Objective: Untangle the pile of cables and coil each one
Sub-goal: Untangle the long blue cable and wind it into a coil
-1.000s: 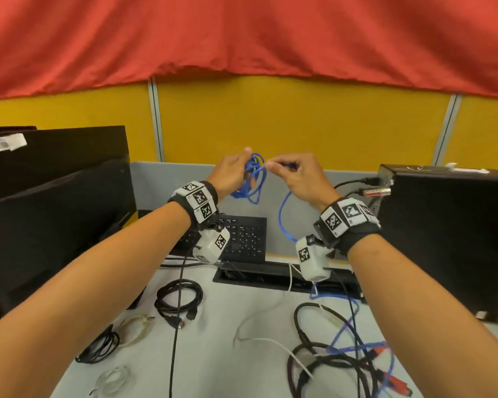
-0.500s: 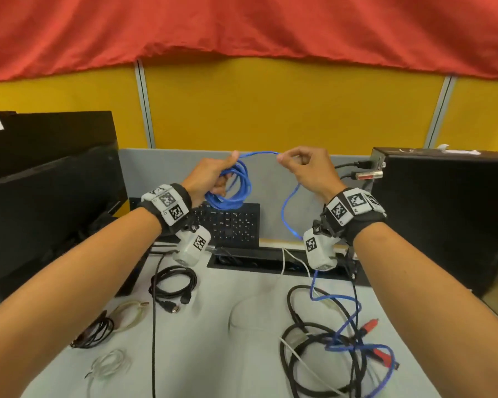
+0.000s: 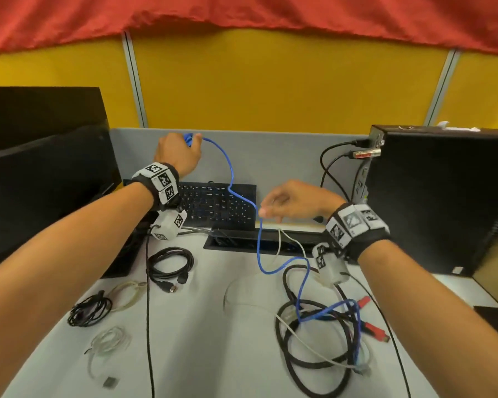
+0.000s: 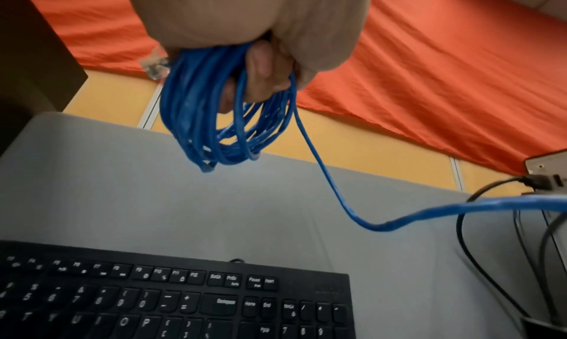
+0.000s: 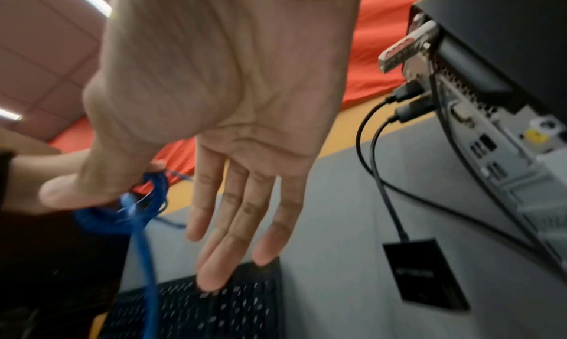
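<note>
My left hand (image 3: 179, 150) is raised by the grey partition and grips a coil of blue network cable (image 4: 221, 126), with a clear plug sticking out beside it. The loose blue cable (image 3: 230, 168) runs from the coil down past my right hand (image 3: 293, 201) into the tangled pile (image 3: 322, 340) of black, white and blue cables on the desk. In the right wrist view my right hand (image 5: 245, 150) has straight fingers, and the blue cable (image 5: 147, 247) passes beside its thumb without being gripped.
Coiled cables lie at the left: a black one (image 3: 171, 262), a smaller black one (image 3: 89, 310), a beige one (image 3: 128, 294) and a clear one (image 3: 110, 340). A keyboard (image 3: 216, 205) leans at the back. A monitor (image 3: 41, 182) stands left, a computer tower (image 3: 443, 196) right.
My right hand has left its pinch near the coil and dropped down and right along the blue cable, fingers now straight. The left hand has moved up and left with the coil.
</note>
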### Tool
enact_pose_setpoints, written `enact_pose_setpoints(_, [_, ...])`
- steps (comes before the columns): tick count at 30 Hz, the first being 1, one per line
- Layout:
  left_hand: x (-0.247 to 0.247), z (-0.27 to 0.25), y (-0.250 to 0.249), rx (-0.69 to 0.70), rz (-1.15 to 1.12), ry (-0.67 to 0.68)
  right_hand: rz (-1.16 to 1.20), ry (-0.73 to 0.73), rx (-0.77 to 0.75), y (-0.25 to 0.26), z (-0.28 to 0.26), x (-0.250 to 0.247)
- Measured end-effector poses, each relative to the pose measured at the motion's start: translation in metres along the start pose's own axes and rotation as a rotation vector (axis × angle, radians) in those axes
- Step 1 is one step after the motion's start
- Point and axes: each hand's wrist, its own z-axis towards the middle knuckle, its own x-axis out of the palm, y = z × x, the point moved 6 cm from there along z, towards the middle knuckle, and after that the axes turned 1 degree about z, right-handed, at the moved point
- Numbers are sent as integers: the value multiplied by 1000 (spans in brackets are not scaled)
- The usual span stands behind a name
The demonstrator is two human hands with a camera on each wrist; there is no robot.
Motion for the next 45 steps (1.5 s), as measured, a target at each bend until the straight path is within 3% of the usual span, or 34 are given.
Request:
enact_pose_setpoints(4, [5,5,-5,-17,-90,56,251,-4,-73,10,5,27])
enact_pose_setpoints(6, [12,3,-8,-31,-100,157,329,-20,-154,23,7,29])
enact_pose_setpoints(8, [21,-3,-10,-56,-156,267,251,-91,-204,33,10,24])
enact_pose_setpoints(11, [35,-20,-22,-36,-402,412,193,-181,-224,45,16,12])
enact_pose_setpoints(14, [43,-44,-38,-18,-664,594,292,-204,-253,50,19,6])
enact_pose_setpoints(17, [50,-63,-47,60,-733,796,469,-307,-247,45,20,-7])
enact_pose_setpoints(19, [51,-70,-46,47,-732,821,528,-384,-198,35,19,-18])
enact_pose_setpoints(22, [48,-74,-44,18,-786,810,404,-437,-136,24,19,-31])
enact_pose_setpoints(26, [49,-83,-40,-56,-827,928,162,-495,-102,22,16,-43])
enact_pose_setpoints(28, [46,-78,-36,-28,-680,834,10,-399,-80,24,16,-40])
enact_pose_setpoints(31, [34,-56,-28,94,-406,584,-101,-213,-10,20,13,-30])
enact_pose_setpoints(35, [16,-30,-16,162,-155,307,-72,-234,-23,20,-3,-47])
enact_pose_setpoints(40, [-8,1,11,-46,-176,24,-182,302,48,12,-14,-2])
enact_pose_setpoints(45, [-15,8,28,-275,-277,-117,-125,401,133,-11,-11,42])
